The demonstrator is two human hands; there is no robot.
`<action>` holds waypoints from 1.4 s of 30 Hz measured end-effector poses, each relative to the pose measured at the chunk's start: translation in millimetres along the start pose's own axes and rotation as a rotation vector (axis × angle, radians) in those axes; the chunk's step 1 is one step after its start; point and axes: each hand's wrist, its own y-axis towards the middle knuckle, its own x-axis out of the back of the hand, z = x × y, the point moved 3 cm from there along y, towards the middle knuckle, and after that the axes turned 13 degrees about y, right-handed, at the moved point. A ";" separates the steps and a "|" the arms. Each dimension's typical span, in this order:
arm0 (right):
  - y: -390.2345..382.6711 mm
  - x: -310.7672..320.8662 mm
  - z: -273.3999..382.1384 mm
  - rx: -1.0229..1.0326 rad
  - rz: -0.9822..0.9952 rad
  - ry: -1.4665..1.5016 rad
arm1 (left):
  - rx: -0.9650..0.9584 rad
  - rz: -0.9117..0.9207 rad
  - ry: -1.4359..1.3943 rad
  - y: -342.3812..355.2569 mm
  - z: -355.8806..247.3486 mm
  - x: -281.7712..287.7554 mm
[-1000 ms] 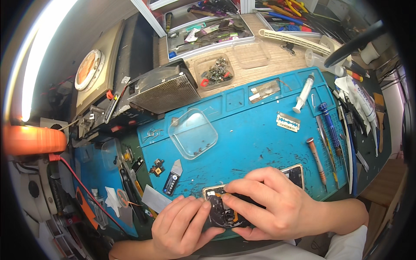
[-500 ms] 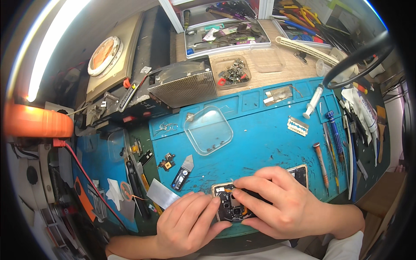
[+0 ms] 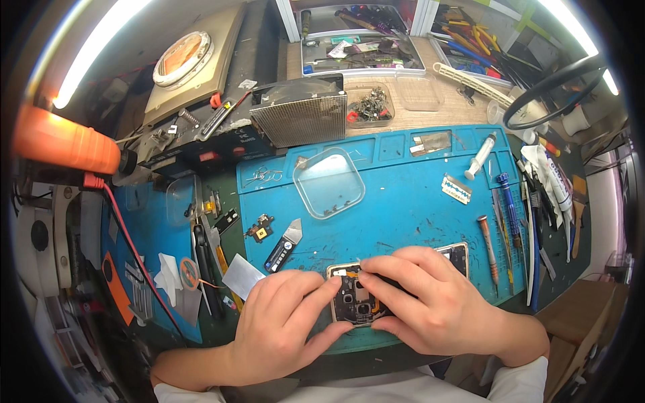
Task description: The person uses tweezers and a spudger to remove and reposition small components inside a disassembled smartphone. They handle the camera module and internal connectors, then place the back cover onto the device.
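Note:
An opened phone body (image 3: 355,300) with a gold rim lies on the blue work mat (image 3: 403,201) at its near edge. My left hand (image 3: 285,326) rests against its left side, index fingertip on the top left corner. My right hand (image 3: 440,309) covers the phone's right half, fingers pinched on its upper edge. Whether a small part sits between those fingertips I cannot tell. A second phone piece (image 3: 459,255) shows just behind my right hand.
On the mat lie a clear square lid (image 3: 328,183), a small blade tool (image 3: 283,245), a syringe (image 3: 482,156) and screwdrivers (image 3: 505,208) at the right. A metal-mesh box (image 3: 297,119), parts trays (image 3: 366,105) and an orange-handled tool (image 3: 64,144) stand behind and left.
The view has tipped and drawn closer, so the mat sits higher in the picture. Both hands stay on the phone, and my left index finger has come up to its top corner.

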 end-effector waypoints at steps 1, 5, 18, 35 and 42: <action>0.4 0.5 -0.5 0.002 0.000 0.007 | 0.005 0.000 -0.010 0.1 0.2 0.2; 0.8 4.6 -4.0 -0.004 -0.012 0.060 | 0.003 -0.011 -0.014 0.9 -0.5 0.7; -8.9 2.5 -1.6 -0.003 -0.022 -0.141 | -0.002 -0.005 -0.020 5.7 -2.1 0.1; -56.6 -19.5 18.3 0.061 -0.096 -0.337 | -0.049 0.001 0.067 5.1 -4.9 0.4; -57.8 -22.6 17.0 0.111 -0.161 -0.349 | -0.087 0.020 0.094 7.7 -4.8 1.3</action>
